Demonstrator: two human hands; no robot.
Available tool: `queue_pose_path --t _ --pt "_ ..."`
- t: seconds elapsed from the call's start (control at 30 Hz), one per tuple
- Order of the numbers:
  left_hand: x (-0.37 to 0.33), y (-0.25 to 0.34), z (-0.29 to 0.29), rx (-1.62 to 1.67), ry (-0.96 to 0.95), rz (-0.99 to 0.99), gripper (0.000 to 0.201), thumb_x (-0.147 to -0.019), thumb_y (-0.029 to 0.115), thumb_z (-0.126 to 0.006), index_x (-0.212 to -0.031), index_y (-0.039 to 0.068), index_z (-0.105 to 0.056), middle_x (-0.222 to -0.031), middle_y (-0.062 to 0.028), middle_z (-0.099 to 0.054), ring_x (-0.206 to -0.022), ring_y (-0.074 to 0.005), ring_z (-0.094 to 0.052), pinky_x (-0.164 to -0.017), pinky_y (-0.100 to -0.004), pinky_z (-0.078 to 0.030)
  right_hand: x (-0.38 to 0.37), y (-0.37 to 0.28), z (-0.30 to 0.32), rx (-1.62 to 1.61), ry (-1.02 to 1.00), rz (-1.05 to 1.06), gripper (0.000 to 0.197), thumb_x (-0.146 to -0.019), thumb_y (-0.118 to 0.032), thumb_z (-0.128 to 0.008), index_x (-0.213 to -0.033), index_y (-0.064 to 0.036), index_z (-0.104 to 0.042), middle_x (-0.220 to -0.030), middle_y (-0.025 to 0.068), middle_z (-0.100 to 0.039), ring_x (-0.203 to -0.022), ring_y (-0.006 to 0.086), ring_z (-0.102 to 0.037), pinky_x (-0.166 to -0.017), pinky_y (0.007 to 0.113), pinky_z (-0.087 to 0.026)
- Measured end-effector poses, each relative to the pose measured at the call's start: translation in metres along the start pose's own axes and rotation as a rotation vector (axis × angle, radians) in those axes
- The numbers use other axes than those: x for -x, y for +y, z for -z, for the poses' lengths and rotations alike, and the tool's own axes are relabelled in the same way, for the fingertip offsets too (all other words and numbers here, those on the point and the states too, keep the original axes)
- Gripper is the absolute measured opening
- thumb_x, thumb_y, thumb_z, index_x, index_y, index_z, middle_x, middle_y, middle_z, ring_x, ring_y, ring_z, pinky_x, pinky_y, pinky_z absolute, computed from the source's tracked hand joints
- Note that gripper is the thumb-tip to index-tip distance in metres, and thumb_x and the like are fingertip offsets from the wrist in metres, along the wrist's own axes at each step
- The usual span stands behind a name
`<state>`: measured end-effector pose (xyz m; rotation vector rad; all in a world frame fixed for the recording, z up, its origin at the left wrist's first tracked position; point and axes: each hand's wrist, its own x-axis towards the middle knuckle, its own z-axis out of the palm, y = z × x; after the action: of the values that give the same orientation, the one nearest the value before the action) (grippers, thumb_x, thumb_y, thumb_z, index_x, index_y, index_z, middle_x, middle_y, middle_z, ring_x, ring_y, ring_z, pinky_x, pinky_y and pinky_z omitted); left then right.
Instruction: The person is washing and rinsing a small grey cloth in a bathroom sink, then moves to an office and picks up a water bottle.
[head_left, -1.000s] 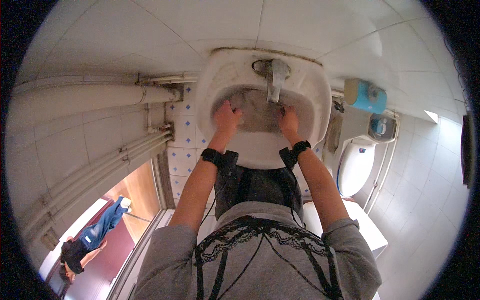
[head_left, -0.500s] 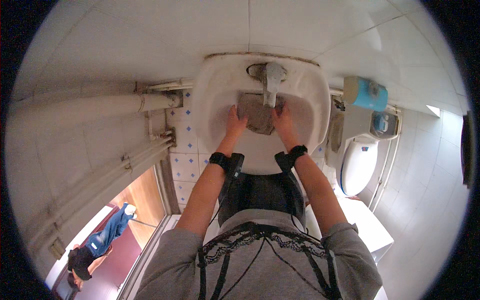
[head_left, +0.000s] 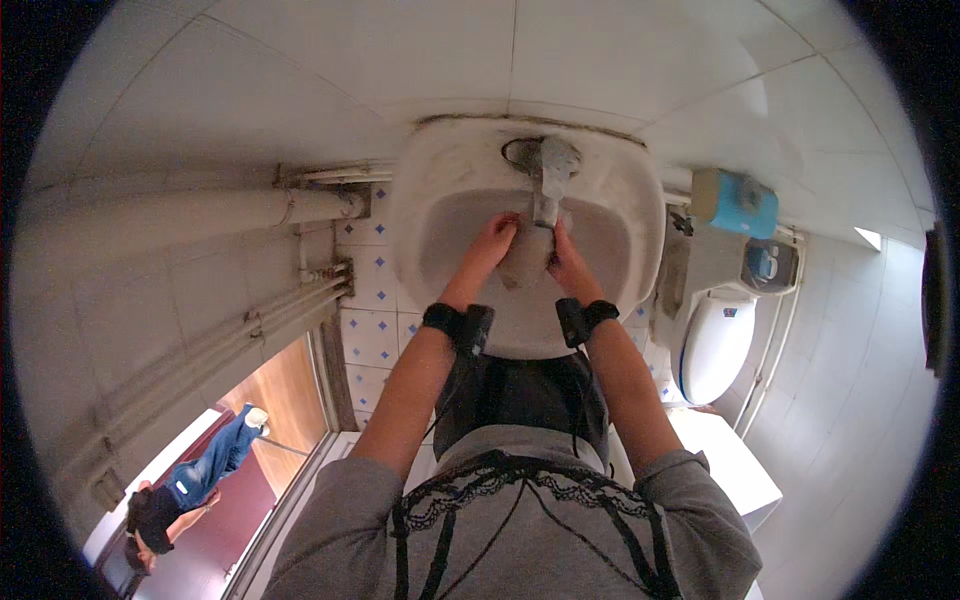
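Both of my hands are over the basin of a white sink [head_left: 408,225], just below the spout of a metal faucet [head_left: 551,185]. A wet-looking grey-brown cloth [head_left: 525,263] hangs gathered between them. Its left edge is pinched by my left hand [head_left: 492,243], with the fingers curled at the cloth's top. On the other side, my right hand [head_left: 567,262] grips the cloth close beside the spout. Some of the right fingertips are hidden behind the cloth and the faucet. Black bands with small dark devices are strapped round both wrists.
A toilet with a closed white lid [head_left: 717,345] stands to the right, with a blue and beige box [head_left: 735,203] by its tank. Pipes [head_left: 300,300] run along the left wall. Beyond the doorway at lower left, another person [head_left: 190,485] is visible.
My hands have come closer together. The cloth, spread wide between them before, is now bunched narrower. The whole view has shifted slightly.
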<state>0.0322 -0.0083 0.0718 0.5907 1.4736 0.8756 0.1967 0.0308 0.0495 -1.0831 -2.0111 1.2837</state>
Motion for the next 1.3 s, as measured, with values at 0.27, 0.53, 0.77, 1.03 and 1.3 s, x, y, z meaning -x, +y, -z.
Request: queue_pose_path --t 0.27,0.53,0.77,1.03,1.3 --pt "0.015 -0.019 -0.024 0.013 0.343 -0.134 0.055 -0.077 0.037 -0.058 -0.121 0.01 -0.038 -0.114 -0.0128 -0.046 -0.1 -0.02 -0.047 -0.08 -0.0303 -0.039 -0.025 -0.046 -0.023 -1.448 0.257 -0.723 0.058 -0.083 -0.048 -0.042 -0.121 -0.0048 -0.037 -0.116 0.0087 -0.046 -0.106 0.0211 -0.044 -0.088 0.035 -0.037" --pt "0.007 -0.013 -0.023 0.126 0.41 -0.071 0.045 -0.077 0.032 -0.059 -0.11 0.006 -0.045 -0.092 -0.0114 -0.056 -0.082 -0.0214 -0.053 -0.07 -0.0304 -0.042 -0.011 -0.003 0.002 -0.29 0.073 -0.688 0.051 -0.084 -0.035 -0.046 -0.123 -0.0054 -0.033 -0.12 0.0118 -0.041 -0.106 0.0219 -0.044 -0.085 0.034 -0.038" --pt "-0.015 0.002 -0.023 0.028 0.238 -0.003 0.047 -0.079 0.037 -0.053 -0.109 0.002 -0.045 -0.087 -0.0158 -0.055 -0.083 -0.029 -0.053 -0.072 -0.0345 -0.042 -0.006 -0.016 -0.017 -0.861 0.084 -0.659 0.044 -0.085 -0.023 -0.047 -0.124 -0.0087 -0.033 -0.114 0.0106 -0.046 -0.1 0.0188 -0.047 -0.081 0.03 -0.041" --pt "0.009 -0.027 -0.064 -0.21 0.47 -0.256 0.051 -0.077 0.038 -0.054 -0.115 0.006 -0.041 -0.116 -0.0173 -0.04 -0.107 -0.034 -0.037 -0.09 -0.04 -0.031 -0.02 -0.006 -0.024 -0.777 0.441 -0.519 0.04 -0.087 -0.032 -0.041 -0.117 -0.0044 -0.042 -0.108 0.0094 -0.05 -0.093 0.0186 -0.05 -0.075 0.031 -0.044" --pt "-0.004 -0.006 -0.057 -0.315 0.419 -0.13 0.04 -0.073 0.037 -0.056 -0.098 0.006 -0.052 -0.11 -0.0121 -0.045 -0.096 -0.0297 -0.048 -0.077 -0.0381 -0.042 -0.021 0.008 -0.042 -0.822 0.433 -0.561 0.033 -0.088 -0.027 -0.033 -0.101 -0.0026 -0.051 -0.09 0.0087 -0.056 -0.076 0.0208 -0.053 -0.069 0.035 -0.044"
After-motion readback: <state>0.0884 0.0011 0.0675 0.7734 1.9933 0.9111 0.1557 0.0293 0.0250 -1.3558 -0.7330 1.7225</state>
